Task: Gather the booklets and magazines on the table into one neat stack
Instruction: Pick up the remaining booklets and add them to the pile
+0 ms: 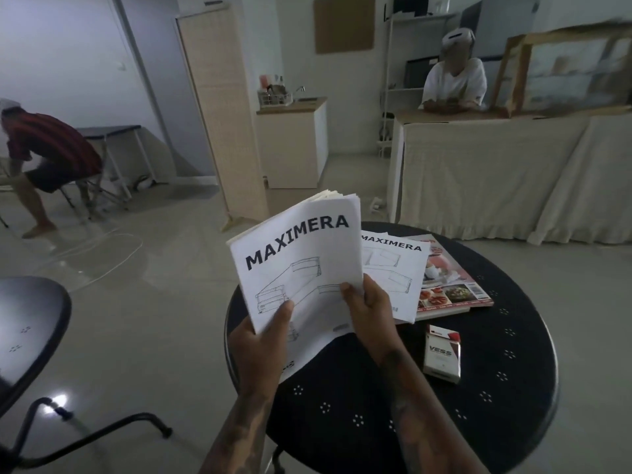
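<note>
I hold a bundle of white "MAXIMERA" booklets [301, 265] tilted up above the left part of the round black table [506, 336]. My left hand [263, 340] grips the bundle's lower left edge, and my right hand [369, 309] pinches its lower right corner. Another white MAXIMERA booklet [396, 268] lies flat on the table behind the bundle. It rests on a colourful food magazine [451, 282] whose right side sticks out. The lower part of the lying booklet is hidden by my right hand.
A small carton marked "VESS" [443, 354] lies on the table right of my right forearm. A black chair [30, 323] stands at the left. One person sits far left, another behind a cloth-covered counter [478, 172] at the back right.
</note>
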